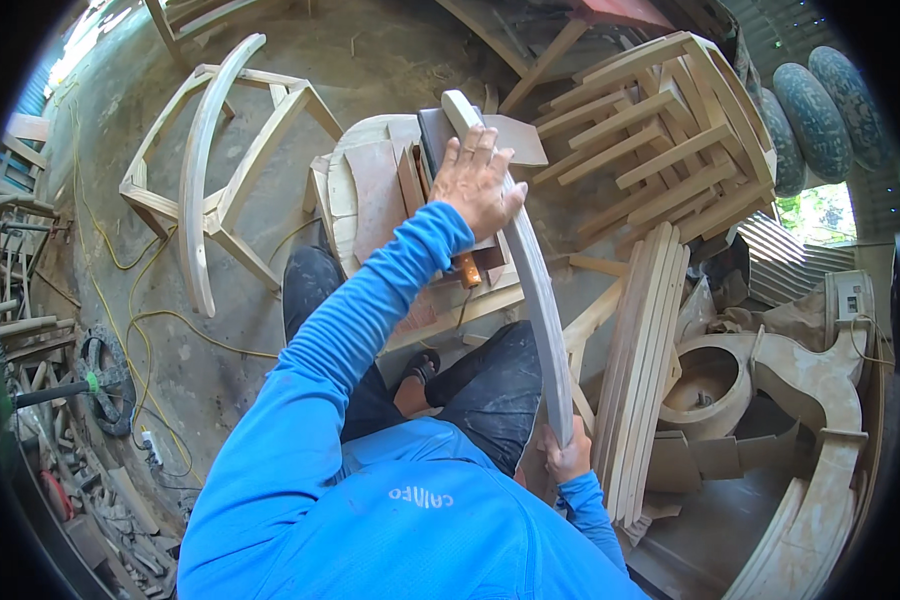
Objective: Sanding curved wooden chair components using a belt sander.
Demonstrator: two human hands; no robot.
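A long curved wooden piece (pixel 538 290) runs from the workbench ahead of me down to my right side, in front of my body. My left hand (pixel 478 185) lies over its upper part, fingers across the wood and thumb along the right edge. Whatever may be under the palm is hidden. Low on the right, my right hand (pixel 567 453) is closed round the near end of the piece. Beside the left hand, a chisel-like tool with an orange-brown wooden handle (pixel 468 270) lies on the cluttered wooden workbench (pixel 355 200).
At left stands a wooden frame (pixel 255 155) with another curved piece (pixel 205 150) leaning on it. A yellow cord (pixel 150 350) crosses the floor. On the right are stacked chair frames (pixel 660 130), long slats (pixel 635 380) and a large curved machine casing (pixel 710 380).
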